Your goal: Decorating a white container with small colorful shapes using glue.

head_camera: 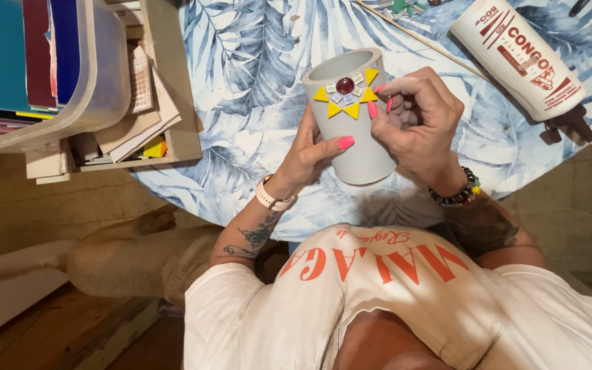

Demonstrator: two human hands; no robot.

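Your left hand [310,154] grips the grey cylindrical cup [351,116] above the leaf-patterned worktop [241,68]. Your right hand [416,120] presses curled fingers [381,103] at its yellow triangle tiles [344,96] ringing a red gem.

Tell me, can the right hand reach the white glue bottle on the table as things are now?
Probably yes. The right hand is at the grey cup, and the white glue bottle lies just beyond it on the table, with nothing between. Its fingers seem busy at the cup's decoration, though.
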